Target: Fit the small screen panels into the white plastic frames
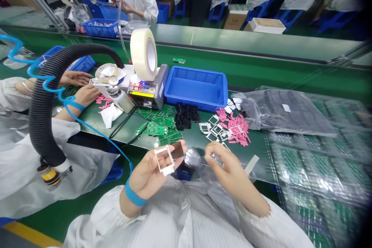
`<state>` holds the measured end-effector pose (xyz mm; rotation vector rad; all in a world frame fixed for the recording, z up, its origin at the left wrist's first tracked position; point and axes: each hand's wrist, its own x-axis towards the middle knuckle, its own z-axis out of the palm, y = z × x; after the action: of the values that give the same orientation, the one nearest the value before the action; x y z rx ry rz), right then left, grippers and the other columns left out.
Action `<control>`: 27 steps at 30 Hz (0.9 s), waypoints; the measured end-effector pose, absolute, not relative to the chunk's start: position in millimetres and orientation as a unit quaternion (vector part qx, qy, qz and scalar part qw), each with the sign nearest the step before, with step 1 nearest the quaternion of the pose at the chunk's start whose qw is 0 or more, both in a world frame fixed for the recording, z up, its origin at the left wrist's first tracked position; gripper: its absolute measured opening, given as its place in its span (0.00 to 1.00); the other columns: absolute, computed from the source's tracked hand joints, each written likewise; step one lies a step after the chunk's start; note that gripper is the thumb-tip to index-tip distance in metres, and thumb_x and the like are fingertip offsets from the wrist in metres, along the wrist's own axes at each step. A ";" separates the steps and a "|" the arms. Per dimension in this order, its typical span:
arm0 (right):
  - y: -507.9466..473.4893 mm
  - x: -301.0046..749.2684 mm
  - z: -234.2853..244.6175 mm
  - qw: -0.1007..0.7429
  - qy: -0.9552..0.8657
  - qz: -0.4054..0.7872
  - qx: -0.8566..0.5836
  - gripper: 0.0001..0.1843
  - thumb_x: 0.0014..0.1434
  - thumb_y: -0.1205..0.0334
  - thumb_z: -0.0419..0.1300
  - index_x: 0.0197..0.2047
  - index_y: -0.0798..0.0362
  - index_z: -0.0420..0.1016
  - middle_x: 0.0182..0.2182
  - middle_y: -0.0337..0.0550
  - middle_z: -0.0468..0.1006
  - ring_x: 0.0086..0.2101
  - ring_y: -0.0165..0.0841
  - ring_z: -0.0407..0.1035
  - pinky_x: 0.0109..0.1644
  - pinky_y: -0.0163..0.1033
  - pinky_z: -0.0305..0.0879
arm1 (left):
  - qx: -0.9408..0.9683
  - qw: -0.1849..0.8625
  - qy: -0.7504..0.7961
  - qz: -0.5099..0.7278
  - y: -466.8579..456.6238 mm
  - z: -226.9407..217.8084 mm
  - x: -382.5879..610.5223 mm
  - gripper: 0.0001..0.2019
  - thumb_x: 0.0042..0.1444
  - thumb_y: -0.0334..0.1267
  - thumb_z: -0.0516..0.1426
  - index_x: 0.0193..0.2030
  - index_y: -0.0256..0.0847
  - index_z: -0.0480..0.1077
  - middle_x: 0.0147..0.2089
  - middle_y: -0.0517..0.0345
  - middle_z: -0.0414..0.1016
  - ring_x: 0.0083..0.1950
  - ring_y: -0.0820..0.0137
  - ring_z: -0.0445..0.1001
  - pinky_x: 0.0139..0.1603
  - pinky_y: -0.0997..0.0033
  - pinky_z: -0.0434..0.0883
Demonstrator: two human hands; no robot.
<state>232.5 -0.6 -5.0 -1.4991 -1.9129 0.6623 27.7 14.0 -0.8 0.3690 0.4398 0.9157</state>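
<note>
My left hand (145, 180) is turned palm up and wears a blue wrist strap (134, 193). It holds a small white plastic frame (167, 171) and a dark, screen-like rectangular panel (178, 155) that lies along the fingers. My right hand (229, 168) is a little to the right, its thumb and fingertips drawn together in a pinch. What that pinch holds, if anything, I cannot make out. Shiny clear plastic (193, 158) shows between the two hands. On the bench beyond are more white frames (216, 130), pink strips (240, 133), black parts (184, 118) and green circuit boards (158, 128).
A blue bin (197, 99) stands behind the parts, beside a device (151, 93) with a tape roll (139, 54) on top. Bagged trays (286, 110) cover the right side. A black hose (42, 97) arches at left, near a co-worker's hands (84, 95).
</note>
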 end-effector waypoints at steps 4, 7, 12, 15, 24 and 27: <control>11.8 234.1 -37.4 0.261 -0.728 0.201 -0.601 0.10 0.58 0.67 0.51 0.25 0.53 0.65 0.25 0.42 0.68 0.30 0.36 0.64 0.36 0.43 0.58 | 0.143 0.883 0.190 0.405 14.5 1.9 26.8 0.16 0.44 0.45 0.65 0.39 0.39 0.78 0.55 0.47 0.74 0.58 0.57 0.69 0.64 0.53 0.57; 10.8 234.0 -13.2 0.317 -0.731 0.201 -0.569 0.05 0.60 0.63 0.51 0.36 0.52 0.67 0.33 0.45 0.71 0.37 0.37 0.66 0.41 0.44 0.61 | 0.165 0.884 0.195 0.392 12.6 10.4 27.6 0.16 0.43 0.46 0.65 0.37 0.39 0.78 0.56 0.47 0.73 0.57 0.56 0.69 0.63 0.52 0.58; 7.1 222.5 47.4 0.343 -0.820 0.162 -0.429 0.31 0.53 0.43 0.60 0.55 0.49 0.61 0.44 0.49 0.73 0.46 0.42 0.67 0.55 0.53 0.55 | 0.194 0.875 0.213 0.389 9.5 17.6 30.1 0.18 0.39 0.48 0.66 0.36 0.41 0.78 0.51 0.48 0.76 0.54 0.53 0.71 0.60 0.49 0.61; 11.1 210.9 53.9 0.297 -0.847 0.096 -0.431 0.22 0.55 0.50 0.62 0.51 0.46 0.66 0.42 0.43 0.76 0.45 0.41 0.67 0.60 0.59 0.42 | 0.204 0.873 0.223 0.383 7.6 16.6 30.0 0.18 0.38 0.46 0.67 0.36 0.40 0.78 0.39 0.50 0.79 0.44 0.59 0.76 0.51 0.55 0.68; 15.0 206.5 37.1 0.475 -0.588 0.567 -0.327 0.20 0.52 0.43 0.61 0.44 0.42 0.65 0.43 0.40 0.78 0.43 0.36 0.73 0.43 0.45 0.72 | 0.192 0.902 0.127 0.365 9.8 19.4 30.6 0.16 0.41 0.46 0.66 0.36 0.40 0.78 0.46 0.47 0.78 0.51 0.55 0.73 0.59 0.48 0.60; 9.9 197.8 30.4 0.482 -0.503 0.653 -0.296 0.24 0.48 0.40 0.63 0.42 0.43 0.63 0.42 0.41 0.79 0.45 0.37 0.73 0.41 0.46 0.74 | 0.190 0.912 0.092 0.352 9.7 19.2 33.2 0.16 0.40 0.45 0.67 0.36 0.39 0.79 0.44 0.50 0.79 0.50 0.58 0.74 0.59 0.51 0.63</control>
<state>197.8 9.9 30.4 -0.7208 -1.2269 1.5926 33.2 9.7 19.2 0.3907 0.1906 0.7255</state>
